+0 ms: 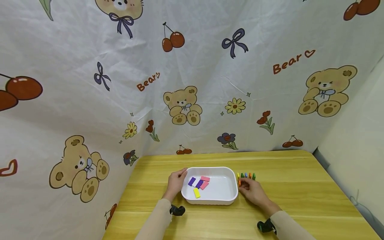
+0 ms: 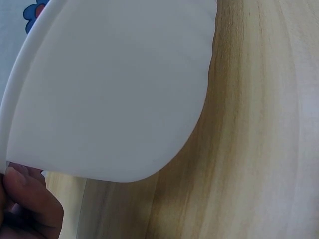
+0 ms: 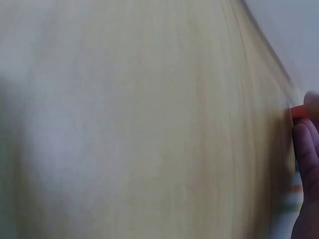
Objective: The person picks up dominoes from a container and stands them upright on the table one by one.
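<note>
A white tray [image 1: 210, 202] sits on the table with several flat blocks inside. They include purple blocks [image 1: 192, 181], pink blocks [image 1: 204, 185] and a yellow block [image 1: 196, 193]. At the tray's left side, my left hand [image 1: 176, 183] grips the rim; the left wrist view shows the curled fingers [image 2: 37, 199] at the tray's edge. Just off the tray's right side, my right hand [image 1: 254, 192] pinches a small orange block [image 3: 297, 112] between thumb and finger. Behind that hand stands a row of small upright blocks, among them a blue block [image 1: 246, 175] and a green block [image 1: 253, 176].
The wooden table [image 1: 288, 186] reaches back to a hanging cloth [image 1: 204, 73] printed with bears and cherries. A pale wall [image 1: 360, 133] bounds the right side, with a cable [image 1: 357, 201] near the table's edge.
</note>
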`<state>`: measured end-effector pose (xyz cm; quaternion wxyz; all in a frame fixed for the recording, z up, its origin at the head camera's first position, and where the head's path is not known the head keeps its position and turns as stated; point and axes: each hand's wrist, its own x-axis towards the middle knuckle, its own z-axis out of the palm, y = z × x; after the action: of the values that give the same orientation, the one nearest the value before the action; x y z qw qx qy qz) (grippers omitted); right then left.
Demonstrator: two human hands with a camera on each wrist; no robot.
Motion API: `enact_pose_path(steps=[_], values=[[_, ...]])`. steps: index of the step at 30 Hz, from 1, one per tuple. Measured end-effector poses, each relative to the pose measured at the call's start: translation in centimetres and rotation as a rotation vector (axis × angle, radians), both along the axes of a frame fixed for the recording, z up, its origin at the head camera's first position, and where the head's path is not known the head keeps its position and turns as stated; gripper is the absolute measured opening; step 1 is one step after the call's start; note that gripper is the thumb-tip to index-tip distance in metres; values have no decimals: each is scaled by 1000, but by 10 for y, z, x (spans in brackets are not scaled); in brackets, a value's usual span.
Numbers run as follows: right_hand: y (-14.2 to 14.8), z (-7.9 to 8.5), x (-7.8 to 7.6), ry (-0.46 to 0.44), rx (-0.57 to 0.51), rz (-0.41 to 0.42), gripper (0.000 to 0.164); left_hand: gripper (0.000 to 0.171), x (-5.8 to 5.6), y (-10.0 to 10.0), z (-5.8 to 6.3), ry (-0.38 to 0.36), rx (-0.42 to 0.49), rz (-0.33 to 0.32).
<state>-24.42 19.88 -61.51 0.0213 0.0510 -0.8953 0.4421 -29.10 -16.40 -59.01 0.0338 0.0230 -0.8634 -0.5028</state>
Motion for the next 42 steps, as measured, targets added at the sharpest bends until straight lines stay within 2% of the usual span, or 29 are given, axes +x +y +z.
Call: enact_pose_path(steps=[9,22,26,33,42], values=[[1,0,3,7,-28,-9,39,36,0,0,0,-7,1,-4],[4,6,6,94,-64,-35,41,36,0,0,-1,-4,5,0],[4,11,5,144,-52,-25,38,36,1,-1,-1,0,2,-6],[-1,25,3,299,-65,12,35,35,1,-2,-1,-7,12,-3],[-26,44,4,350,-91,38,29,36,-2,-2,-3,-7,8,-7]])
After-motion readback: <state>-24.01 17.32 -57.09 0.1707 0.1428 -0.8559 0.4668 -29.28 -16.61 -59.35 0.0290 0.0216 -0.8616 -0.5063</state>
